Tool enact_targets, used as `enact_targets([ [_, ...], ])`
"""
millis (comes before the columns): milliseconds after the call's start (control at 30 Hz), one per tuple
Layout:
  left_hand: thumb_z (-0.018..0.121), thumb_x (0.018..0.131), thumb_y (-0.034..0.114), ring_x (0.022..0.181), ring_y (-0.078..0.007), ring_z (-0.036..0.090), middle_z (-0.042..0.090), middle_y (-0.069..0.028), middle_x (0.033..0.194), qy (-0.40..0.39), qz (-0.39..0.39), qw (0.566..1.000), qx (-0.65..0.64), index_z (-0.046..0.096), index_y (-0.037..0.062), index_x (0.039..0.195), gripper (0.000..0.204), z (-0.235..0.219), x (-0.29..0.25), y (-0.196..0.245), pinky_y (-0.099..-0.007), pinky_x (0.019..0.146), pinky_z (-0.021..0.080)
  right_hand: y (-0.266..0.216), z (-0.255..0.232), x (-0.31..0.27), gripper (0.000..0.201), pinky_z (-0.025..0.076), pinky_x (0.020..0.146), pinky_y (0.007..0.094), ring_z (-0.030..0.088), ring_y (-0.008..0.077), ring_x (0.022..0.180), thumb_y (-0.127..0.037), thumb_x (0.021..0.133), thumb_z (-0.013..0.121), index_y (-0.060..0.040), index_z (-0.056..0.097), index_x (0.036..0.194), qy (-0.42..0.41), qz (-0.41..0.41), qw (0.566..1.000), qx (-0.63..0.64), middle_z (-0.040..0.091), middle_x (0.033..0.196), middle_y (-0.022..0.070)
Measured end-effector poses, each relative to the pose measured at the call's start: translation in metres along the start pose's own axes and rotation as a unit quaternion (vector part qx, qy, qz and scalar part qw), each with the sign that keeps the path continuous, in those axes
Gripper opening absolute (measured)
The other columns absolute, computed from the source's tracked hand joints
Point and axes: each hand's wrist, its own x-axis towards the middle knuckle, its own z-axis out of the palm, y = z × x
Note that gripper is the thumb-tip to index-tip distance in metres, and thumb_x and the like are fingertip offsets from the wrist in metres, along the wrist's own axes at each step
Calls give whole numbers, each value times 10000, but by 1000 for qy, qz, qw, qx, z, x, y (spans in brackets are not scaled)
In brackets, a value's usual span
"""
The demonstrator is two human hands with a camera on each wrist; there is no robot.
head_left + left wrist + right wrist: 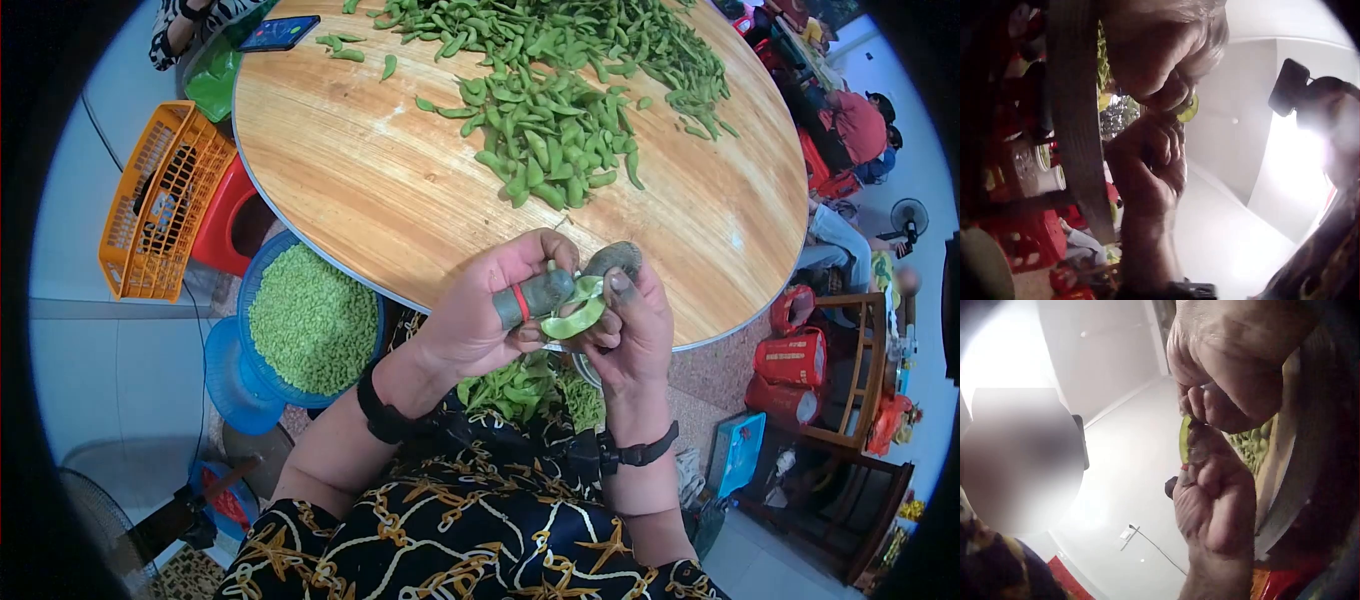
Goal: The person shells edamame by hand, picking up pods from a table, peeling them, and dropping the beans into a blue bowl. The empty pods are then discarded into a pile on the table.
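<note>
Both hands meet over the near edge of the wooden table [330,130]. Between them is a green soybean pod [575,318], its pale inner side partly showing. My right hand [640,325] pinches the pod between thumb and fingers. The left hand [480,300] grips its other end; a dark grey-green cover with a red band [521,303] wraps that thumb. Another dark cover [612,260] is on the right thumb. In the left wrist view the pod [1189,110] peeks out between the hands; in the right wrist view it appears as a green strip [1185,439].
A big heap of pods [550,130] spreads over the table. Left of the lap, shelled beans [312,320] fill a blue basket [262,262]. Below the hands lie green pods or shells [510,388]. An orange crate [150,215] and a phone [280,33] are at left.
</note>
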Motion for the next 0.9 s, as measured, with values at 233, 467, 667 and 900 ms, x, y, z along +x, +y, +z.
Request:
enact_targets([
  [233, 493, 882, 98, 570, -13, 423, 523, -2, 787, 179, 38, 967, 178, 507, 51, 971, 102, -7, -6, 23, -114, 454, 268, -53, -20, 24, 187, 407, 494, 249, 543, 125, 542, -124, 773, 612, 0, 599, 912, -240, -47, 830, -501, 597, 650, 38],
  [467, 502, 880, 109, 589, -16, 420, 515, 11, 770, 167, 49, 959, 223, 530, 49, 958, 103, -6, 0, 18, -124, 460, 274, -49, -35, 77, 218, 444, 588, 439, 574, 372, 654, -152, 761, 615, -54, 558, 947, -18, -177, 524, -833, 587, 688, 198],
  [667, 562, 852, 85, 608, -3, 418, 509, 41, 777, 198, 54, 932, 300, 536, 41, 1099, 253, 3, 3, 6, -124, 470, 282, -35, -37, 45, 184, 435, 556, 340, 565, 224, 607, -160, 785, 632, -15, 568, 878, 2, -122, 708, -695, 586, 667, 91],
  [900, 600, 830, 75, 622, 2, 434, 576, 7, 884, 155, 75, 949, 263, 558, 38, 1047, 225, 1, 7, -4, -127, 464, 288, -28, -7, 1, 160, 280, 469, 170, 371, 19, 532, -193, 884, 551, -37, 555, 919, -15, 72, 937, -340, 473, 638, -54],
])
